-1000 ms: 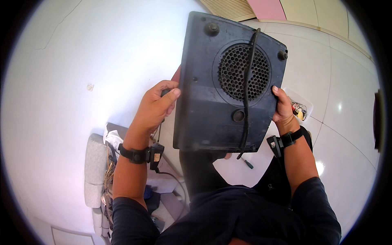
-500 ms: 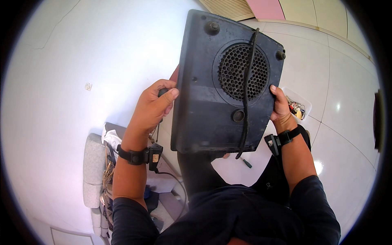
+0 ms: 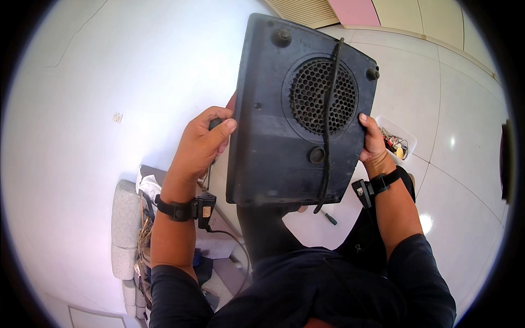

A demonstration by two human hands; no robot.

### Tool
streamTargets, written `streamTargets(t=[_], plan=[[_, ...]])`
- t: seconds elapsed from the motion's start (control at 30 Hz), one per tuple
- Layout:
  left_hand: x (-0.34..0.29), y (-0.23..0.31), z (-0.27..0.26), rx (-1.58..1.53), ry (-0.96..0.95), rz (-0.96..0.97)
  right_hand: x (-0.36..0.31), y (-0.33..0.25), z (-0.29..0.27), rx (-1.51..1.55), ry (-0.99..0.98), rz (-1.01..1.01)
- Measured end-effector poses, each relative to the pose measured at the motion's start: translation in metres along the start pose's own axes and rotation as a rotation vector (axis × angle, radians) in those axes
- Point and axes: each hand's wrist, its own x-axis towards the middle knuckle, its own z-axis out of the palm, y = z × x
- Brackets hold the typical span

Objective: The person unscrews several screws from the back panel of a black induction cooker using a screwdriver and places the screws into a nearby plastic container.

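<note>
An induction cooker is held up with its black plastic underside facing me, tilted a little. A round honeycomb vent, stubby feet and a dark power cord lying across it show on this side. My left hand is closed at its left edge, with a dark-handled screwdriver tucked in the same fingers, its shaft pointing down toward the wrist. On the right edge my right hand grips the cooker, thumb on the underside and the other fingers mostly hidden behind. The cooker's top face is out of sight.
Another screwdriver with a green handle lies on a pale surface between my legs. Beyond my right hand stands a clear plastic box of small tools and parts. A grey cushioned piece and clutter are at left, beside a white wall.
The cooker and both hands have shifted very slightly to the left. Both grips look the same.
</note>
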Motion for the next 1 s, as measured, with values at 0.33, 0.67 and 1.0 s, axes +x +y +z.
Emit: streamTargets(t=[0.33,0.67,1.0], plan=[[0.001,-0.001,0.000,-0.002,0.011,0.023,0.002,0.002,-0.005,-0.006,-0.014,-0.002],[0.001,-0.002,0.000,-0.003,0.021,0.004,0.005,0.004,-0.010,-0.003,-0.039,0.000],[-0.001,0.011,0.001,0.181,0.126,-0.009,0.003,0.007,-0.004,-0.017,-0.019,-0.059]])
